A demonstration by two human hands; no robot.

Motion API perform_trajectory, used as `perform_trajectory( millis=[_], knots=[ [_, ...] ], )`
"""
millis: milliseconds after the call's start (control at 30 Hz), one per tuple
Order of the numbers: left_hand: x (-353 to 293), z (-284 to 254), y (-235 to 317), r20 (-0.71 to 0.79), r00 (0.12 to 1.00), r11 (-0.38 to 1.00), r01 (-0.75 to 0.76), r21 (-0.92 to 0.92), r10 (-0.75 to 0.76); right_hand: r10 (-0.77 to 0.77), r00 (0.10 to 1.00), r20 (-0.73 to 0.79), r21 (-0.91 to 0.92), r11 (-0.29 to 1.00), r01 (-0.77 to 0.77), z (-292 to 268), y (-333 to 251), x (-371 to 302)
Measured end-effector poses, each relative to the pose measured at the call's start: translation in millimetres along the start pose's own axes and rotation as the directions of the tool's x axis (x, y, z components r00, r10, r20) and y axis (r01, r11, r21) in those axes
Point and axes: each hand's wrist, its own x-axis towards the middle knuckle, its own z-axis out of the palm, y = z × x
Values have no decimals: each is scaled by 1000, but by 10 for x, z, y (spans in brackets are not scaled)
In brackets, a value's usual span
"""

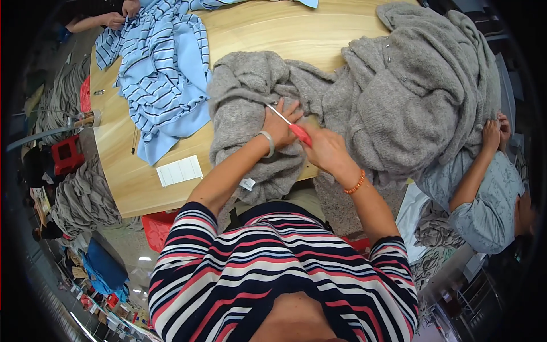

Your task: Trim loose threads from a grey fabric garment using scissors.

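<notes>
A grey knitted garment (pixel 245 85) lies bunched on the table in front of me. My left hand (pixel 280 126) rests on it with the fingers spread, a pale bangle round its wrist. In my right hand (pixel 326 149), closed and slightly blurred, is a red-handled tool (pixel 298 133) with a thin, straight metal shaft. The shaft passes over the back of my left hand, and its tip meets the grey knit beside my fingers. Whether the tool has one blade or two cannot be made out. Near the garment's lower edge a small white label (pixel 247 184) shows.
A larger grey knit heap (pixel 404 97) covers the wooden table's (pixel 302 28) right side, with a co-worker's hands (pixel 494 132) at its edge. Left lies a blue striped garment (pixel 165 74), another person's hands (pixel 121 16) at its top. A white paper card (pixel 179 170) lies nearer.
</notes>
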Motion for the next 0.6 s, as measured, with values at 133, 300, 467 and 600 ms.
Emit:
perform_trajectory(
  millis=[133, 300, 467, 600],
  knots=[
    [-135, -134, -384, -368, 929, 934, -106, -341, -29, 61, 991, -117, 9, 998, -60, -30, 228, -268],
    [-381, -304, -551, -345, 905, 939, 313, 141, -250, 178, 983, 39, -81, 981, -174, -39, 190, -270],
    [-330, -219, -614, -246, 933, 941, 304, 149, -263, 31, 997, 73, 6, 1000, -31, 60, -68, -140],
    [-317, -185, -661, -230, 941, 954, 277, 113, -246, -31, 987, 156, 0, 999, 32, 31, -298, 95]
  ],
)
